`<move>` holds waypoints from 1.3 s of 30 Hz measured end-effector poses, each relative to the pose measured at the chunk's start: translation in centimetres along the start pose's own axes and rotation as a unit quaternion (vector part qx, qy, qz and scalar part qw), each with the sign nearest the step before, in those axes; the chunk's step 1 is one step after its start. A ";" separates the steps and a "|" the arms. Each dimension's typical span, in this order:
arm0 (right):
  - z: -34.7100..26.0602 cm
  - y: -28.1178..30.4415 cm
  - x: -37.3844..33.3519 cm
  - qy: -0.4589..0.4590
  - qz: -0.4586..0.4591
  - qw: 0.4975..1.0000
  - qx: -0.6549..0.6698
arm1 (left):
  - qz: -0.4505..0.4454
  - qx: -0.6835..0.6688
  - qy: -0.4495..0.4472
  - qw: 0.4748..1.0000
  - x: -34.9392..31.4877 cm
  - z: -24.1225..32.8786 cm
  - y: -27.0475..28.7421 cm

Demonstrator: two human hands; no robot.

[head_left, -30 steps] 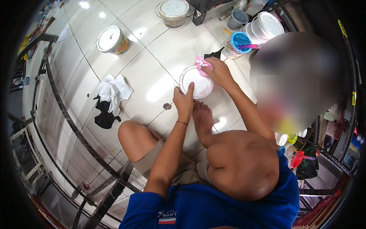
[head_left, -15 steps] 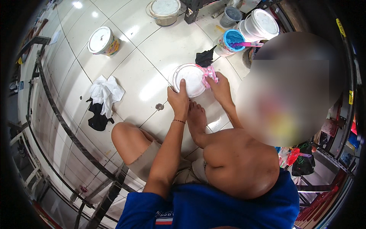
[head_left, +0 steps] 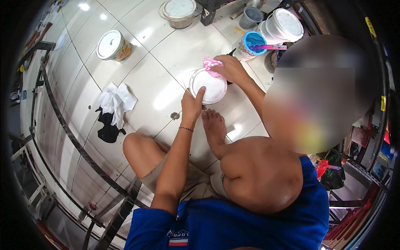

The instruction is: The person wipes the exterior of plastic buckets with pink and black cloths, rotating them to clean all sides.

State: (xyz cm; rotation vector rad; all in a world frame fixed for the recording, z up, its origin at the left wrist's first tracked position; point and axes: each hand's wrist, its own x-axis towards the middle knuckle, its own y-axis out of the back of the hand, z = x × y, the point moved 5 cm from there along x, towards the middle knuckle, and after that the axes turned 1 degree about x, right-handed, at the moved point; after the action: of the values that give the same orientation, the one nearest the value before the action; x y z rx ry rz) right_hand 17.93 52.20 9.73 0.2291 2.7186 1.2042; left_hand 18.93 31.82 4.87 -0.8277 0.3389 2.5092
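Note:
A round tub with a white lid (head_left: 207, 88) and a pinkish rim is in front of my bare foot. My left hand (head_left: 193, 104) grips its near left edge, the thumb lying on top of the lid. Bunched in my right hand (head_left: 230, 68) is a pink and white cloth (head_left: 211, 66), pressed against the lid's far edge. Behind my right hand a black cloth on the floor is mostly hidden, with only a corner showing.
A lidded tub (head_left: 111, 45) stands far left, another lidded tub (head_left: 180, 13) at the back. To the far right are an open bucket of blue paint (head_left: 253, 41), a grey cup (head_left: 251, 17) and white buckets (head_left: 285, 26). White cloth (head_left: 118, 101) and black cloth (head_left: 107, 127) lie left. A metal frame (head_left: 75, 143) runs along the left.
My right hand has moved the pink cloth from the tub's right side round to its far edge, covering most of the black cloth. My left hand still holds the tub.

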 end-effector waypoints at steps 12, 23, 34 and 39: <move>2.1 -2.0 -4.6 -0.198 0.155 0.953 0.170 | 0.277 -0.021 -0.044 0.960 -1.2 -0.8 -2.3; 1.5 -6.4 -13.7 -0.290 0.200 0.876 0.330 | 0.260 0.001 -0.092 0.961 -0.7 -0.4 -1.1; 1.7 0.2 -5.7 -0.167 0.076 0.979 0.094 | 0.095 0.026 -0.081 0.992 2.0 -1.7 0.5; 1.4 1.5 -0.2 -0.042 -0.034 0.997 0.056 | 0.043 0.020 -0.033 0.998 1.6 0.0 0.2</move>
State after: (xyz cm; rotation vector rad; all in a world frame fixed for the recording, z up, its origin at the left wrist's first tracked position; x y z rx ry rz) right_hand 18.57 54.14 9.94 0.1941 2.7001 1.0014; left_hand 17.72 32.19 3.95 -0.7264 0.4093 2.5939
